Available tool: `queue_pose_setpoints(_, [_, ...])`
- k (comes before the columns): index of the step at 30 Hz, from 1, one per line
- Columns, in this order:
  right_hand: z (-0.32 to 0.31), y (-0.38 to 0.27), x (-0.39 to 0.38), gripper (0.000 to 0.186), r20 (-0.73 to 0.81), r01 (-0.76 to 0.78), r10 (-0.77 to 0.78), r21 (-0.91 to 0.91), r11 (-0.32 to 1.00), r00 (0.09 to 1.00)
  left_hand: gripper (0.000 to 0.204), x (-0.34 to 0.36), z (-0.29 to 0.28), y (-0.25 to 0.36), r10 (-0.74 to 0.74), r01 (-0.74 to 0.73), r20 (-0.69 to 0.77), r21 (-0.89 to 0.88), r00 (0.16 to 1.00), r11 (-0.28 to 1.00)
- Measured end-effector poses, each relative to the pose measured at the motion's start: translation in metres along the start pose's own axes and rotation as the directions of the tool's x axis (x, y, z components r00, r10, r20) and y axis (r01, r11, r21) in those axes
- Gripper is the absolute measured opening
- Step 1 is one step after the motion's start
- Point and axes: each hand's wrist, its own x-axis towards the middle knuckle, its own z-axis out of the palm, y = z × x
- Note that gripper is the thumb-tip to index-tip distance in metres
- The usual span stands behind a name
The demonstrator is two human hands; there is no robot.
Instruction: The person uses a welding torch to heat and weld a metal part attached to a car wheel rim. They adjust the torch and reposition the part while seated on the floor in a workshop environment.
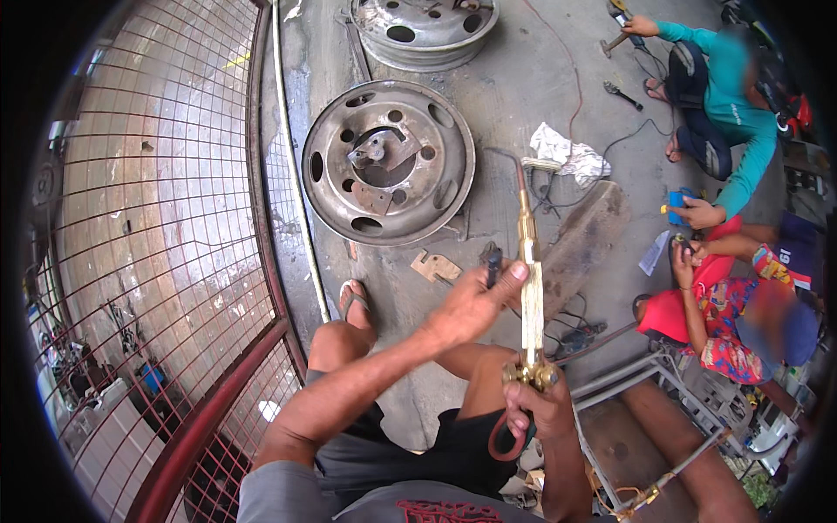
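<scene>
My right hand (536, 410) grips the valve end of a long brass cutting torch (531, 314), with a red hose (499, 440) looping below it. The torch points away from me, its narrow copper-coloured tip (521, 179) uppermost in the picture. My left hand (479, 301) is closed around a small dark object (493, 263), perhaps a lighter, right beside the torch barrel; whether the thumb touches the brass is unclear. Beyond the hands lies a steel wheel (323, 192) with loose metal plates on its centre. A cut metal plate (436, 266) is on the concrete near my left hand.
A red mesh fence (174, 218) runs along the left. A second wheel (423, 48), a white rag (584, 161), a long steel piece (588, 227) and cables lie ahead. Two co-workers (728, 105) (741, 322) sit at right, holding tools. A metal frame (628, 375) stands beside me.
</scene>
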Motion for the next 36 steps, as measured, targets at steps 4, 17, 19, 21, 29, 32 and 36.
queue_pose_setpoints(4, [0.004, 0.02, 0.079, 0.026, -0.039, 0.101, -0.102, -0.046, 0.994, 0.994, 0.055, 0.023, -0.092, 0.008, -0.025, 0.125, -0.145, 0.732, 0.989, 0.67])
queue_pose_setpoints(17, [-0.024, 0.063, 0.202, 0.03, 0.059, 0.074, -0.062, -0.226, 0.971, 0.996, 0.02, 0.057, -0.154, -0.013, 0.298, -0.187, 0.094, 0.935, 0.95, 0.302])
queue_pose_setpoints(19, [-0.022, 0.067, 0.206, 0.036, 0.066, 0.109, -0.095, -0.253, 0.961, 0.993, 0.022, 0.065, -0.165, -0.015, 0.44, -0.322, 0.159, 0.889, 0.884, 0.326])
queue_pose_setpoints(21, [-0.019, 0.071, 0.209, 0.048, 0.085, 0.162, -0.143, -0.305, 0.938, 0.986, 0.023, 0.066, -0.175, -0.009, 0.573, -0.418, 0.158, 0.835, 0.804, 0.357])
queue_pose_setpoints(29, [0.014, 0.081, 0.19, 0.083, 0.245, 0.621, -0.608, -0.563, 0.545, 0.755, 0.026, 0.073, -0.314, 0.019, 0.679, -0.047, -0.375, 0.855, 0.63, 0.516])
queue_pose_setpoints(32, [0.007, 0.094, 0.181, 0.062, 0.21, 0.542, -0.513, -0.503, 0.674, 0.833, 0.024, 0.086, -0.343, 0.0, 0.731, -0.1, -0.271, 0.902, 0.626, 0.42])
queue_pose_setpoints(36, [0.008, 0.114, 0.194, 0.027, 0.354, 0.637, -0.534, -0.512, 0.577, 0.768, 0.011, 0.101, -0.36, -0.012, 0.704, -0.289, -0.319, 0.747, 0.634, 0.599])
